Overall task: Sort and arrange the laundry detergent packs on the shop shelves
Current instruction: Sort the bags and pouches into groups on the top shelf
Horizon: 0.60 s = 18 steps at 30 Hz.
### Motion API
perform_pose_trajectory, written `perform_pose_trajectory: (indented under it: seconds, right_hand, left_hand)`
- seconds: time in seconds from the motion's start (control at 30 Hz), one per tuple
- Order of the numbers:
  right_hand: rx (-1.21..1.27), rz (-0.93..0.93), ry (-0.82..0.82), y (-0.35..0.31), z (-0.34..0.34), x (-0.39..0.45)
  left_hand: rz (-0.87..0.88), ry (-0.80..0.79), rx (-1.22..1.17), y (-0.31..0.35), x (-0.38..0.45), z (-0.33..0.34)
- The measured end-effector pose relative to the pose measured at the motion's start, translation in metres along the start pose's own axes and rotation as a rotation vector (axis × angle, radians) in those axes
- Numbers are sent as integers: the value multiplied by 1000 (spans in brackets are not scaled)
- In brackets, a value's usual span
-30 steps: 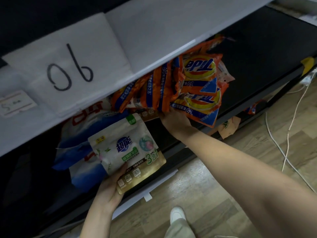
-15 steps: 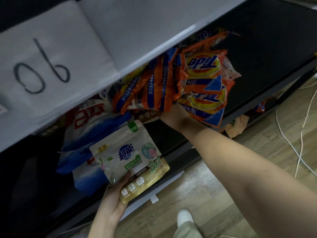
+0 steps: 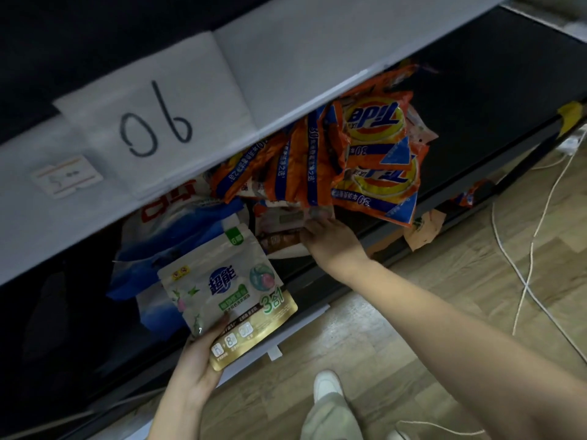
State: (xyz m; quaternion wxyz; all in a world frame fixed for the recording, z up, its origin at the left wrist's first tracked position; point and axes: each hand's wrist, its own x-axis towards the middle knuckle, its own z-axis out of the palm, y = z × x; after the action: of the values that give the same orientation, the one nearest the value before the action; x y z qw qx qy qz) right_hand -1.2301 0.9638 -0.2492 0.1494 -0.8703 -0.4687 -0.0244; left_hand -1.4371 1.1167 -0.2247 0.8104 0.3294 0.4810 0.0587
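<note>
My left hand (image 3: pixel 198 360) holds a white and gold detergent pouch (image 3: pixel 227 290) by its lower corner, in front of the low dark shelf. My right hand (image 3: pixel 330 238) reaches under a heap of orange Tide packs (image 3: pixel 374 147) and grips a pale pouch (image 3: pixel 287 219) lying beneath them. Its fingertips are hidden among the packs. Blue and white detergent bags (image 3: pixel 178 246) lie behind the white pouch.
A grey shelf board (image 3: pixel 286 58) overhangs the packs, with a paper sheet marked "90" (image 3: pixel 155 122) and a small label (image 3: pixel 65 176). White cables (image 3: pixel 524 281) run over the wooden floor. My shoe (image 3: pixel 327 385) stands below. A torn paper scrap (image 3: pixel 424 228) hangs at the shelf edge.
My right hand has slid down and left from under the Tide packs onto the pale pouch below them. The left hand still holds the white pouch in the same place.
</note>
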Motion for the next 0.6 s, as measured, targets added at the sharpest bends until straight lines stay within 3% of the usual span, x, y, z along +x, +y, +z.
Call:
perform_pose_trajectory:
  seconds: [0.17,0.27,0.4,0.47,0.6]
  right_hand:
    - [109,107,190,-10,11,-36]
    - [373,490,231,-11,4,-31]
    - [595,1052,-30,-14,-5,-13]
    - [899,1295,7,-18,-2,-5]
    - [1515,1573,220,-31,-17,11]
  left_hand:
    - [-16,21,33,-1,-3,-2]
    - [-26,32,40,-1,-4,-3]
    - [-19,3,74,1,-6,-5]
    - [-29,-9,79,1,-7,-4]
    - [-29,-47,88,6,-12,-3]
